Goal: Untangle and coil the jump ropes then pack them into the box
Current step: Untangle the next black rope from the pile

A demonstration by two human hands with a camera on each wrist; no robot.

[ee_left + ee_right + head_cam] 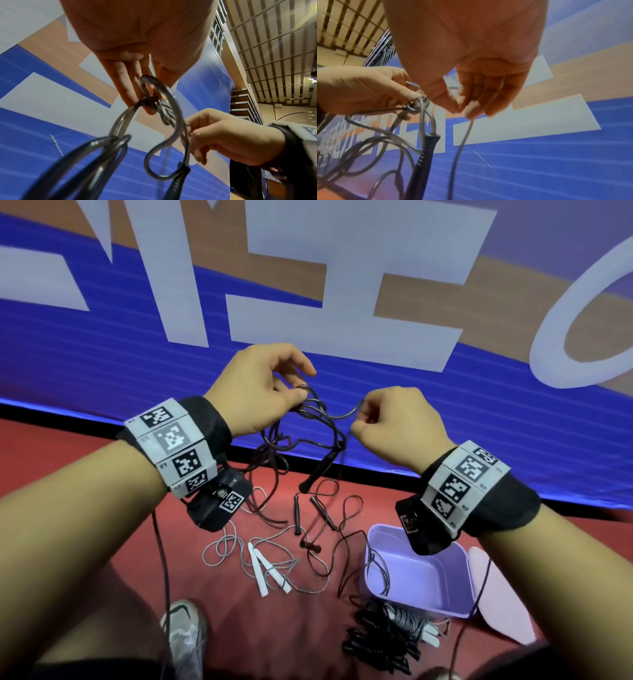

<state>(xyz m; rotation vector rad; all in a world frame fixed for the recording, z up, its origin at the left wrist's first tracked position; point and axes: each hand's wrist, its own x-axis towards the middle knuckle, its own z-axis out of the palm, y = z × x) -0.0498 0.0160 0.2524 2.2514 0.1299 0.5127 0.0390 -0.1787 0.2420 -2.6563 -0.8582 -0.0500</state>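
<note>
Both hands are raised above the floor with a tangled dark jump rope [308, 422] between them. My left hand [267, 392] pinches a knot of its loops [150, 100] between thumb and fingers. My right hand [387, 422] pinches a strand of the same rope [467, 129] just to the right. A black handle [320, 470] of this rope dangles below the hands [421, 162]. The open lilac box [418, 577] stands on the red floor beneath my right wrist.
More ropes lie loose on the red floor: a white-handled one [263, 570] and dark ones [322, 518]. A coiled bundle of black and white ropes [387, 635] lies in front of the box. The box lid [496, 594] rests at its right. My shoe [185, 631] is at bottom left.
</note>
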